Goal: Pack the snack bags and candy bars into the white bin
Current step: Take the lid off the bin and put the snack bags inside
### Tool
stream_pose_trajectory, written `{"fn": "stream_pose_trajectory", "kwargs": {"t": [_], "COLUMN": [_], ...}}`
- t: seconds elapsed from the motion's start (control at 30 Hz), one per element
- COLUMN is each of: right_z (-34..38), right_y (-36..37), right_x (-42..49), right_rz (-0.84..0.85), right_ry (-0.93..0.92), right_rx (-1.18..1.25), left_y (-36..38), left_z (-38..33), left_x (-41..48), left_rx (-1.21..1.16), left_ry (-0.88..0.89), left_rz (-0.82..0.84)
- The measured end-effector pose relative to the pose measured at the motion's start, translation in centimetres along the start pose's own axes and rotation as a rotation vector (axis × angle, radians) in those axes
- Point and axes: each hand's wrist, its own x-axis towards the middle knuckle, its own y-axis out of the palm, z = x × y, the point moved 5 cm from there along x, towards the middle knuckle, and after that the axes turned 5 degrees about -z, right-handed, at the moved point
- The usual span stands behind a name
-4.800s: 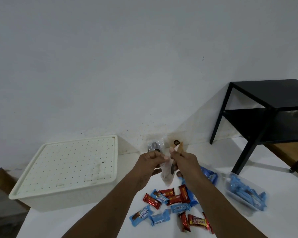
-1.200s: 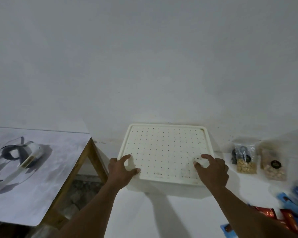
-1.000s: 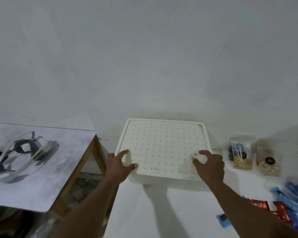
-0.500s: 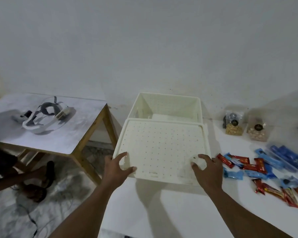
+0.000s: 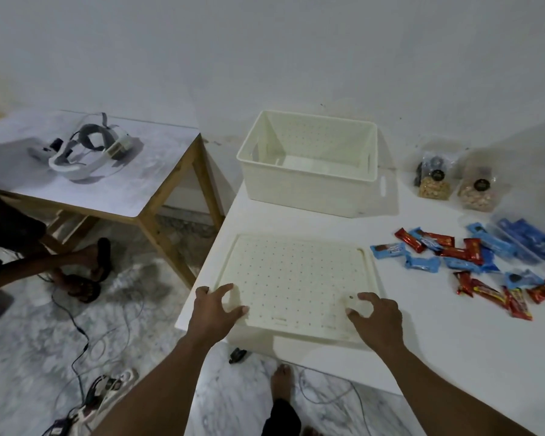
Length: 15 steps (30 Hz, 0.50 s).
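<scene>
My left hand (image 5: 213, 309) and my right hand (image 5: 375, 316) each grasp a near corner of the perforated lid (image 5: 296, 278), thumbs on top, fingers curled under its edge, with the lid lying on the white table (image 5: 453, 350) in front of me. The white bin (image 5: 309, 180) stands uncovered beyond it, against the wall. The candy bars (image 5: 463, 256) lie scattered to my right, and two snack bags (image 5: 447, 187) stand near the wall beside the bin.
</scene>
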Motion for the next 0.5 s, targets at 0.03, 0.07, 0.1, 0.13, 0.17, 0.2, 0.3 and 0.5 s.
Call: {"fn": "stream_pose_trajectory", "kwargs": {"t": [0.03, 0.07, 0.1, 0.13, 0.17, 0.2, 0.3, 0.5], "right_z": [-0.3, -0.6, -0.8, -0.7, -0.6, -0.3, 0.7, 3.5], "right_y": [0.3, 0.5, 0.7, 0.7, 0.7, 0.4, -0.7, -6.3], "right_x": [0.1, 0.3, 0.6, 0.8, 1.2, 1.5, 3.1, 8.3], "right_rz": [0.061, 0.117, 0.159, 0.189, 0.207, 0.219, 0.228, 0.176], "right_ry": [0.024, 0.051, 0.069, 0.084, 0.090, 0.096, 0.103, 0.076], "right_rx": [-0.033, -0.070, -0.107, -0.132, -0.142, -0.142, -0.116, -0.004], "left_y": [0.4, 0.8, 1.2, 1.5, 1.8, 1.9, 2.3, 2.4], "left_z": [0.2, 0.2, 0.1, -0.3, -0.9, -1.6, -4.7, -14.1], "left_x": [0.0, 0.1, 0.1, 0.2, 0.2, 0.3, 1.2, 4.8], "left_rx": [0.034, 0.075, 0.119, 0.157, 0.185, 0.199, 0.180, 0.060], "left_ry": [-0.009, -0.008, 0.003, 0.016, 0.028, 0.039, 0.091, 0.195], "left_rz": [0.026, 0.059, 0.091, 0.118, 0.139, 0.157, 0.213, 0.356]}}
